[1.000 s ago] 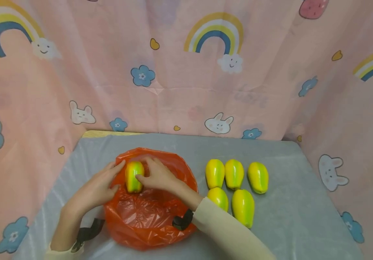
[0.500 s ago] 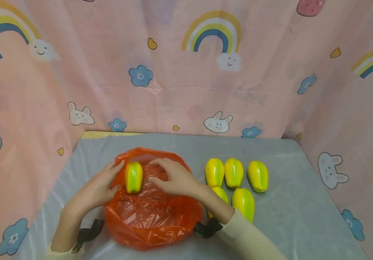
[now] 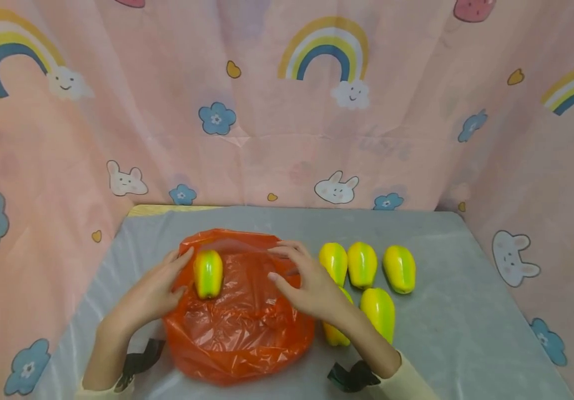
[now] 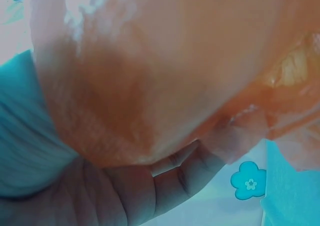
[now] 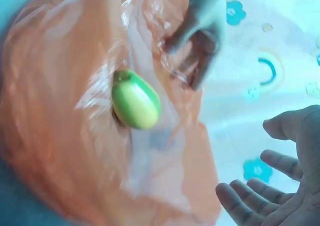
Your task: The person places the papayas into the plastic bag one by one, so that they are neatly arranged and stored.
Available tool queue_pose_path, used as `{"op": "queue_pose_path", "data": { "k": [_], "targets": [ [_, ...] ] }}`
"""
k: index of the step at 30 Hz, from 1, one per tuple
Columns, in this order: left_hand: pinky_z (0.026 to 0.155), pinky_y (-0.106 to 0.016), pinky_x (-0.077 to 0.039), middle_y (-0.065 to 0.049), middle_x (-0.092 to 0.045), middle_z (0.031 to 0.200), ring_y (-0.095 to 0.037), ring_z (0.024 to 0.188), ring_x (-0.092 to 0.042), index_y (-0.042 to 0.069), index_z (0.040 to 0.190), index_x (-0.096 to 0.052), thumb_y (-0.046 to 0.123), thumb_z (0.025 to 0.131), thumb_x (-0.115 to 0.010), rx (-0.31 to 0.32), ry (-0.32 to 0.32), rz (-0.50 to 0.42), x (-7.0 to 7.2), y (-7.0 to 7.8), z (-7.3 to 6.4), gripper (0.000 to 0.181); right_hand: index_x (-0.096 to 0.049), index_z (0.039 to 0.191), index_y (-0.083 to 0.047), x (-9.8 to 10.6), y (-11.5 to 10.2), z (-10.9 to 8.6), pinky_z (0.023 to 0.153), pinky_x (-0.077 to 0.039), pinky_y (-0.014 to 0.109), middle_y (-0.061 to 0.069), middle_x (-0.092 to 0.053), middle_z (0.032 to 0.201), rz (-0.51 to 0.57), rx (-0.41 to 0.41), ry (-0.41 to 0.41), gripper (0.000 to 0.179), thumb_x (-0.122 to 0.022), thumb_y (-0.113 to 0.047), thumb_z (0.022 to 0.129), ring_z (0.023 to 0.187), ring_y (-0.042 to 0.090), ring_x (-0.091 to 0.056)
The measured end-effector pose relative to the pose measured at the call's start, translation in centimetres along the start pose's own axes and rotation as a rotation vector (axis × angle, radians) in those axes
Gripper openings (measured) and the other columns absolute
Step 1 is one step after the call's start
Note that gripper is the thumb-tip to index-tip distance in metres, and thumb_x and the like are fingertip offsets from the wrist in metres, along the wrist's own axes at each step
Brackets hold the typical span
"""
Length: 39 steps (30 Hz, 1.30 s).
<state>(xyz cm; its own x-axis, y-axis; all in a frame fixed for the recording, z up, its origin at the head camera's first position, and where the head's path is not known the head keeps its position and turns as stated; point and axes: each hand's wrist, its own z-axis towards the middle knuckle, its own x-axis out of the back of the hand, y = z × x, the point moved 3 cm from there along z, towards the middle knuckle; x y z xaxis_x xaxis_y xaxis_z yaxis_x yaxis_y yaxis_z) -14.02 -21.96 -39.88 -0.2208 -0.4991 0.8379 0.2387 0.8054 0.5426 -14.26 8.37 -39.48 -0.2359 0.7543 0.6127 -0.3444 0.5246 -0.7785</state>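
Note:
A red plastic bag (image 3: 237, 328) lies with its mouth spread on the grey-covered table. Inside, toward its left, rests a yellow-green toy papaya (image 3: 209, 273), also visible in the right wrist view (image 5: 136, 101). My left hand (image 3: 149, 294) holds the bag's left rim, thumb on the inner side; bag film (image 4: 150, 86) covers much of the left wrist view. Over the bag's right rim, my right hand (image 3: 312, 286) has its fingers spread and nothing in them. Beside it are several more papayas (image 3: 362, 265) on the table, one (image 3: 337, 333) partly hidden behind the right hand.
The grey table cover (image 3: 467, 311) extends to the right of the papayas. A pink patterned curtain (image 3: 267, 150) hangs behind and along both sides. Dark straps (image 3: 142, 358) are at the wrists, below the cream sleeves' ends.
My right hand has let go of the papaya in the bag and moved right, out to the bag's right rim. The left hand stays at the left rim.

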Motion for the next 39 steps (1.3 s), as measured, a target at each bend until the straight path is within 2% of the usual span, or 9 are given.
{"op": "queue_pose_path", "data": {
  "k": [5,12,16,19,24,31,36,39],
  "targets": [
    [0.109,-0.067,-0.050,-0.030,-0.034,0.168,-0.052,0.146,-0.047,-0.003,0.162,-0.035,-0.008,0.089,-0.069,-0.007,0.002,0.013,0.1,-0.1,0.1,0.081,-0.062,0.144,-0.018,1.6,1.7,-1.9,0.095,-0.065,0.045,0.005,-0.054,0.155,-0.024,0.033,0.100,0.045,-0.073,-0.023,0.100,0.124,0.024,-0.066],
    [0.109,-0.068,-0.050,-0.030,-0.034,0.168,-0.053,0.146,-0.047,-0.002,0.162,-0.036,-0.008,0.089,-0.070,0.003,0.005,0.013,0.0,-0.1,0.0,0.081,-0.061,0.143,-0.023,3.4,4.3,-4.3,0.099,-0.064,0.047,0.000,-0.056,0.152,-0.093,-0.038,0.153,0.046,-0.074,-0.024,0.099,0.130,0.026,-0.064],
    [0.111,-0.069,-0.048,-0.032,-0.033,0.168,-0.054,0.147,-0.045,-0.003,0.162,-0.036,-0.008,0.089,-0.068,-0.002,0.014,0.018,0.2,-0.1,0.0,0.080,-0.062,0.141,-0.020,4.3,5.4,-5.4,0.099,-0.063,0.047,0.004,-0.058,0.148,-0.135,-0.065,0.204,0.046,-0.076,-0.022,0.098,0.127,0.027,-0.064],
    [0.112,-0.069,-0.046,-0.033,-0.032,0.168,-0.055,0.148,-0.044,-0.004,0.161,-0.036,-0.007,0.090,-0.067,-0.011,0.020,0.022,0.2,-0.1,0.0,0.078,-0.063,0.140,-0.015,4.9,6.2,-5.9,0.100,-0.061,0.052,0.009,-0.059,0.147,-0.171,-0.077,0.240,0.044,-0.076,-0.021,0.098,0.126,0.030,-0.064],
    [0.112,-0.069,-0.046,-0.034,-0.033,0.167,-0.055,0.147,-0.044,-0.006,0.160,-0.037,-0.007,0.090,-0.068,-0.016,0.025,0.024,0.1,-0.1,0.0,0.077,-0.061,0.141,-0.009,5.5,7.4,-6.4,0.104,-0.057,0.060,0.012,-0.059,0.145,-0.193,-0.105,0.271,0.045,-0.074,-0.020,0.099,0.128,0.034,-0.061],
    [0.111,-0.070,-0.046,-0.035,-0.034,0.166,-0.056,0.146,-0.045,-0.005,0.160,-0.038,-0.007,0.090,-0.068,-0.008,0.020,0.031,0.2,-0.1,-0.2,0.077,-0.059,0.143,-0.008,6.2,8.8,-7.5,0.110,-0.049,0.069,0.016,-0.055,0.150,-0.227,-0.180,0.299,0.049,-0.075,-0.022,0.099,0.135,0.038,-0.055],
    [0.112,-0.070,-0.046,-0.036,-0.035,0.164,-0.056,0.146,-0.046,-0.004,0.160,-0.040,-0.006,0.089,-0.070,-0.010,0.022,0.045,-0.1,-0.1,-0.1,0.077,-0.061,0.140,-0.006,6.7,9.8,-9.0,0.107,-0.049,0.070,0.019,-0.058,0.145,-0.289,-0.177,0.340,0.047,-0.076,-0.021,0.097,0.132,0.040,-0.056],
    [0.112,-0.069,-0.047,-0.034,-0.035,0.166,-0.055,0.146,-0.046,-0.004,0.160,-0.038,-0.005,0.090,-0.070,-0.005,0.021,0.051,0.2,-0.2,0.0,0.077,-0.061,0.138,-0.004,6.7,10.3,-9.4,0.105,-0.049,0.070,0.020,-0.059,0.142,-0.298,-0.167,0.364,0.046,-0.077,-0.019,0.097,0.130,0.040,-0.057]
  ]
}}
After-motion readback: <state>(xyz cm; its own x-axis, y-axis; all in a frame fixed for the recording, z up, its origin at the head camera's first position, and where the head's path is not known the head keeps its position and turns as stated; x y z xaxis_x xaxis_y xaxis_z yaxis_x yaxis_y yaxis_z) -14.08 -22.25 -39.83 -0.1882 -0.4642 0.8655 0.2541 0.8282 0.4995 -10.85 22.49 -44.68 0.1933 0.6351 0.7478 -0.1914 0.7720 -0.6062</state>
